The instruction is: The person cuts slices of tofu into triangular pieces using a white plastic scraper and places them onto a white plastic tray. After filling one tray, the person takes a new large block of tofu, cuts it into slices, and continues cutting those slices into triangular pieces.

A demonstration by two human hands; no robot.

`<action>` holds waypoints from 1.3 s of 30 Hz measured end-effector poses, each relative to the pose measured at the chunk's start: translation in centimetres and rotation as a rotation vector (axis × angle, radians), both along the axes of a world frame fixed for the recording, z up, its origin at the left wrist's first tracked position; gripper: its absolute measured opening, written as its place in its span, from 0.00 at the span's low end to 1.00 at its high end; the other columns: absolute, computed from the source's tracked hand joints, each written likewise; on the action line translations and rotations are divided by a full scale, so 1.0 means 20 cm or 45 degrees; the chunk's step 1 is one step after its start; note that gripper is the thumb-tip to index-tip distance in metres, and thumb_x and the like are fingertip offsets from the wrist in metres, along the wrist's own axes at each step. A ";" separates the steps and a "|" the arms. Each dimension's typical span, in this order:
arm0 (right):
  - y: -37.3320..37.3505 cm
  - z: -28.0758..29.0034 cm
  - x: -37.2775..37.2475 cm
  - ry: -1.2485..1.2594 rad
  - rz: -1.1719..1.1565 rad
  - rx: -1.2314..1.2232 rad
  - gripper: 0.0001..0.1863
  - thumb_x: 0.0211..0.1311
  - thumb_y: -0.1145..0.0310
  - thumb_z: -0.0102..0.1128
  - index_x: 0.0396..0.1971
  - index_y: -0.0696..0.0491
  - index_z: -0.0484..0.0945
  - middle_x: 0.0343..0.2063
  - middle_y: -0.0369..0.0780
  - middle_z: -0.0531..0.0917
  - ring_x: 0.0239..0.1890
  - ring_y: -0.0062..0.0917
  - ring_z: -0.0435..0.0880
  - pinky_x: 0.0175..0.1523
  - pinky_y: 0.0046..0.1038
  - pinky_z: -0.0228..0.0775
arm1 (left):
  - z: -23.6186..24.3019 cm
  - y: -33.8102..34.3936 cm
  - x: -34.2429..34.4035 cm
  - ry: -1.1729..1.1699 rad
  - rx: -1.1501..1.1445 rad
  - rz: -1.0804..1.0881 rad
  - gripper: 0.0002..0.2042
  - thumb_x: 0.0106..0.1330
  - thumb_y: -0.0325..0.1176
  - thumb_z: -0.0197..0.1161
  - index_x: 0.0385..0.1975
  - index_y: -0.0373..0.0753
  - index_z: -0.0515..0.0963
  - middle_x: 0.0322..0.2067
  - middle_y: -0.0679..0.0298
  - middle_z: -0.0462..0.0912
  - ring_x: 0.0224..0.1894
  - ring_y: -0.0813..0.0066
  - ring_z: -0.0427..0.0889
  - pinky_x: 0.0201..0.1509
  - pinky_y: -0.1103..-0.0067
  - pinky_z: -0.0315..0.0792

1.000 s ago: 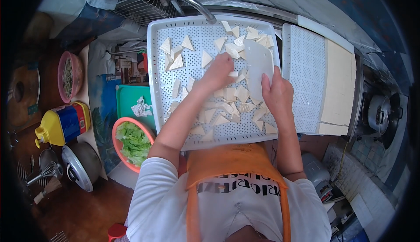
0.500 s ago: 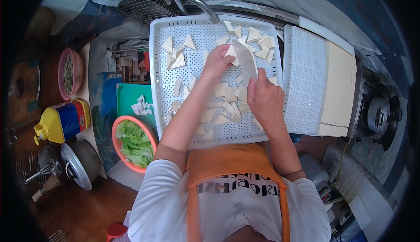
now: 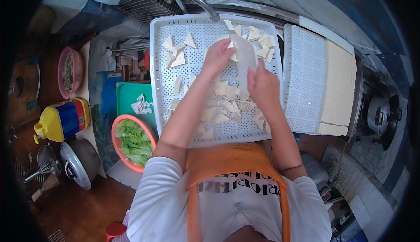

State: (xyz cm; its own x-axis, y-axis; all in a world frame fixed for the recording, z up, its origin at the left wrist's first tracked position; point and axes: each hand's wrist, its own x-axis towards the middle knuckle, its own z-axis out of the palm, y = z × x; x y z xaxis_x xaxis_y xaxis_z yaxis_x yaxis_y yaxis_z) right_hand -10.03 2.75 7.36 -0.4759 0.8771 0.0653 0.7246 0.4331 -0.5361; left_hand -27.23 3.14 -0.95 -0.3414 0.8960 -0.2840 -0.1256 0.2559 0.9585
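Observation:
A white perforated tray [image 3: 155,80] lies in front of me, strewn with several pale triangular tofu pieces [image 3: 179,58]. My left hand [image 3: 217,57] reaches to the far middle of the tray, its fingers on tofu pieces beside a white flat scraper [image 3: 245,56]. My right hand [image 3: 262,86] grips the lower end of that scraper and holds it upright over the tray. More tofu pieces [image 3: 225,106] are heaped under my forearms, and a cluster lies at the far right corner [image 3: 258,36].
A second perforated tray [image 3: 304,84] with an uncut pale slab [image 3: 339,84] sits to the right. A tap [image 3: 199,1] arches over the far rim. On the left are a bowl of lettuce [image 3: 133,141], a green board [image 3: 131,91], a yellow jug [image 3: 61,119] and a pot lid [image 3: 78,163].
Both hands moved from the near middle of the tray toward its far side. My right hand now holds the scraper raised, and my left hand met it there.

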 end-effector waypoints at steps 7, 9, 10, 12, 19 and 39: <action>0.00 -0.04 0.15 0.056 -0.127 -0.022 0.16 0.61 0.69 0.55 0.43 0.64 0.71 0.16 0.53 0.78 0.21 0.49 0.80 0.29 0.45 0.71 | 0.10 -0.15 -0.18 1.547 -0.064 -0.920 0.09 0.55 0.28 0.61 0.35 0.34 0.79 0.40 0.58 0.77 0.45 0.57 0.76 0.48 0.71 0.73; 0.00 -0.02 0.16 0.026 -0.113 -0.087 0.17 0.61 0.69 0.55 0.45 0.65 0.71 0.17 0.53 0.79 0.21 0.49 0.80 0.29 0.45 0.71 | 0.11 -0.17 -0.17 1.765 -0.086 -1.105 0.10 0.53 0.27 0.61 0.35 0.34 0.78 0.43 0.58 0.76 0.48 0.59 0.75 0.49 0.71 0.73; 0.00 -0.02 0.15 0.027 -0.115 -0.087 0.17 0.61 0.69 0.55 0.45 0.65 0.71 0.17 0.53 0.79 0.21 0.49 0.80 0.29 0.45 0.71 | 0.14 -0.18 -0.15 1.788 -0.123 -1.143 0.11 0.53 0.27 0.61 0.36 0.35 0.78 0.44 0.58 0.75 0.49 0.60 0.74 0.49 0.71 0.73; -0.01 -0.01 0.15 0.056 -0.099 -0.077 0.16 0.61 0.69 0.55 0.44 0.65 0.71 0.17 0.53 0.79 0.21 0.49 0.80 0.29 0.44 0.71 | 0.15 -0.20 -0.13 1.811 -0.158 -1.183 0.12 0.52 0.26 0.60 0.37 0.35 0.78 0.46 0.58 0.75 0.50 0.61 0.73 0.49 0.71 0.73; -0.04 0.07 0.13 0.063 -0.072 -0.086 0.15 0.60 0.69 0.56 0.44 0.63 0.71 0.16 0.51 0.78 0.19 0.47 0.79 0.27 0.43 0.71 | 0.15 -0.22 -0.12 1.306 -0.166 -0.870 0.13 0.54 0.26 0.63 0.41 0.34 0.78 0.37 0.58 0.78 0.39 0.58 0.79 0.45 0.69 0.74; -0.13 0.20 0.05 -0.117 0.118 0.155 0.09 0.60 0.72 0.56 0.39 0.56 0.71 0.18 0.45 0.81 0.16 0.40 0.79 0.22 0.38 0.69 | 0.07 -0.07 -0.10 -0.298 -0.201 -0.327 0.23 0.53 0.14 0.59 0.52 0.33 0.69 0.40 0.58 0.82 0.40 0.74 0.83 0.45 0.82 0.77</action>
State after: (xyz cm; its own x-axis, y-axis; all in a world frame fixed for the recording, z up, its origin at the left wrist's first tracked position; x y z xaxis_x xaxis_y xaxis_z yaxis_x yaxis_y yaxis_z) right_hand -9.10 0.22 11.39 -0.5633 0.8174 0.1205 0.7220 0.5579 -0.4092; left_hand -29.23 1.68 0.40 -0.0209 0.8831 -0.4688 -0.2491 0.4495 0.8578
